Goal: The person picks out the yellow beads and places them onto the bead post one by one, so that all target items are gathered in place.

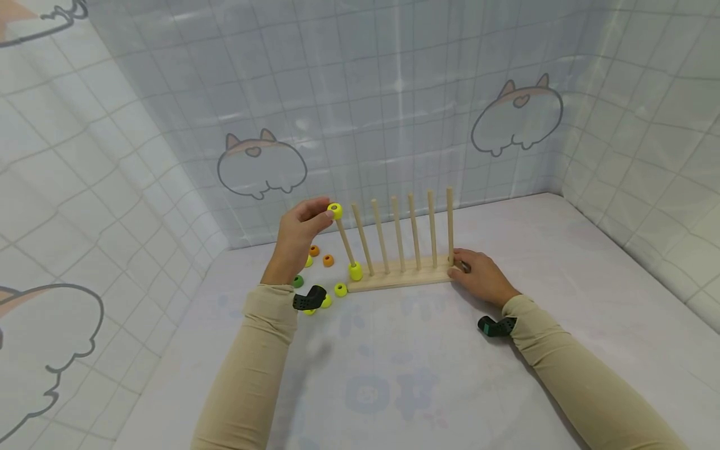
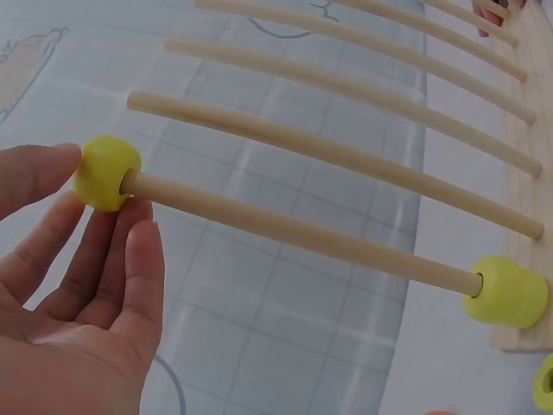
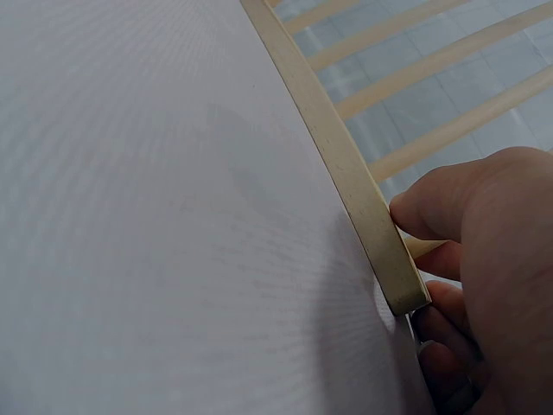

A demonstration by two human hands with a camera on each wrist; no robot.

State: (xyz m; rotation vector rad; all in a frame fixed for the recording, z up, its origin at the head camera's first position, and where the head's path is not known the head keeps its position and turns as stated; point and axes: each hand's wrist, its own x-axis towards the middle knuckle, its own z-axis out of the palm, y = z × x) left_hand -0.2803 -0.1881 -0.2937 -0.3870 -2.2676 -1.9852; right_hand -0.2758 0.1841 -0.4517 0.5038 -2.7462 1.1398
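A wooden rack [image 1: 402, 279] with several upright pegs stands on the table. My left hand [image 1: 300, 232] pinches a yellow bead [image 1: 335, 210] at the top of the leftmost peg [image 1: 345, 242]; in the left wrist view the peg's tip enters the bead's [image 2: 107, 173] hole. Two yellow beads [image 2: 508, 292] are stacked at the foot of that same peg. The other pegs carry no beads. At the base's right end, my right hand [image 1: 480, 275] grips the wood, its thumb [image 3: 423, 207] on the near side and fingers around the end.
Left of the rack lie several loose beads: orange beads [image 1: 329, 260], a green bead [image 1: 298, 281] and yellow beads [image 1: 340, 289], some partly hidden behind the left wrist. A tile-patterned sheet [image 1: 360, 112] rises behind the table.
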